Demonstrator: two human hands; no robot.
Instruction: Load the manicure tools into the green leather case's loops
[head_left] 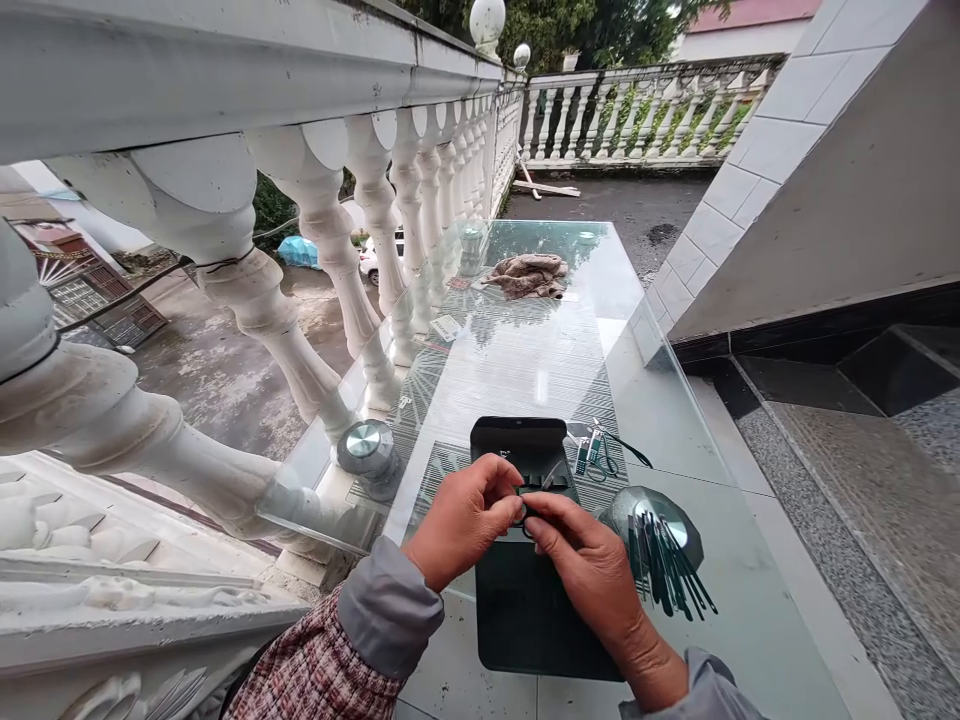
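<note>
Both hands meet over an open black case (544,610) that lies on the glass table. Between its thumb and fingertips, my left hand (480,505) pinches a small tool with a dark ring-shaped handle (528,533). The fingertips of my right hand (589,565) close on the same tool from the other side. Fingers cover most of it, so its exact kind is hidden. A thin silvery piece (553,473) shows just beyond the fingers, over the case's slots; whether it belongs to the tool I cannot tell.
Several slim dark-handled tools (667,565) lie bundled right of the case. Small metal clippers (589,452) with a dark cord rest behind it. A crumpled brown cloth (529,275) lies far back on the glass table (660,400). White balusters (330,260) line the left side.
</note>
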